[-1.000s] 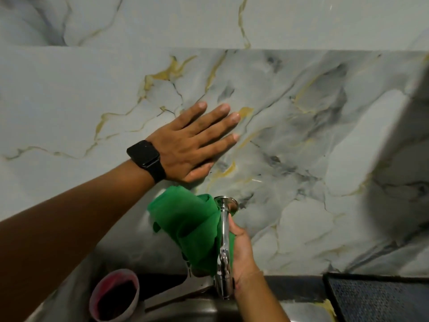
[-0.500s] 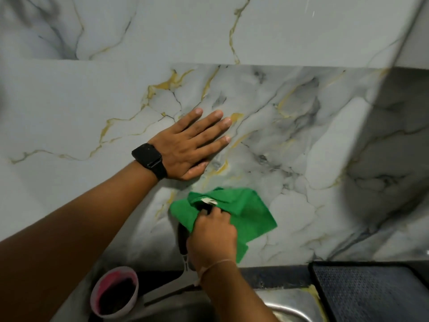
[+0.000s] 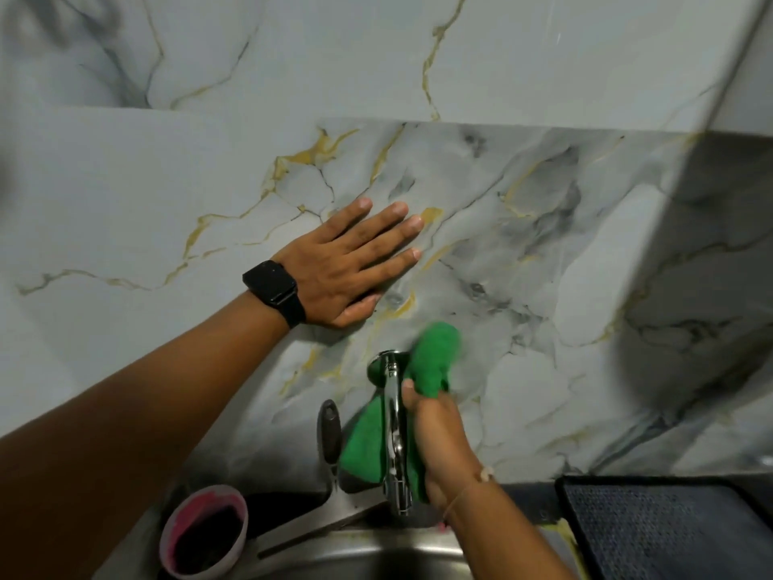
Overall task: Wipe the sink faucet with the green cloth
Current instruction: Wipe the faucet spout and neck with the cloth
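Observation:
A chrome sink faucet (image 3: 393, 429) juts from the marble wall above the sink. The green cloth (image 3: 431, 362) wraps under and around the spout, showing on both sides of it. My right hand (image 3: 439, 437) is closed on the cloth against the spout's right side. My left hand (image 3: 347, 261), with a black watch on the wrist, lies flat with fingers spread on the wall above and left of the faucet, holding nothing.
A pink-rimmed cup (image 3: 205, 533) stands at the sink's left. A dark-handled utensil (image 3: 330, 433) leans against the wall beside the faucet. The steel sink (image 3: 359, 554) lies below. A dark mesh tray (image 3: 669, 533) sits at the right.
My right hand has slid from the faucet's base at the wall down along the spout, dragging the cloth with it. The bare spout shows again. My left hand stays pressed on the wall.

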